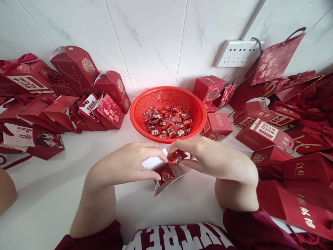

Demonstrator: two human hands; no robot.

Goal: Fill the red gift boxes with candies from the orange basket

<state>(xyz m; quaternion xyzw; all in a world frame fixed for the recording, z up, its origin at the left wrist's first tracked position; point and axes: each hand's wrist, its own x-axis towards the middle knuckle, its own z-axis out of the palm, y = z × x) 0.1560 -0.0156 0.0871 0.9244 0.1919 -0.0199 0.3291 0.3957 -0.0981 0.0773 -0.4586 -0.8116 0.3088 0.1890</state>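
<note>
An open paper box (169, 185) with a white inside lies between my hands, just in front of the red basket. One red candy packet (165, 174) rests inside it. My left hand (135, 163) holds the box's left side between thumb and fingers. Above the opening, my right hand (201, 156) pinches a red wrapped candy (177, 157) between thumb and fingers. The red perforated basket (135, 114) behind holds many small red wrapped candies (170, 125).
Folded red gift boxes (61, 107) crowd the left side. More red boxes and bags (262, 132) fill the right, close to my right forearm. A tiled wall (151, 38) with a white socket strip (235, 53) rises behind. Another person's arm (6, 191) shows at the left edge.
</note>
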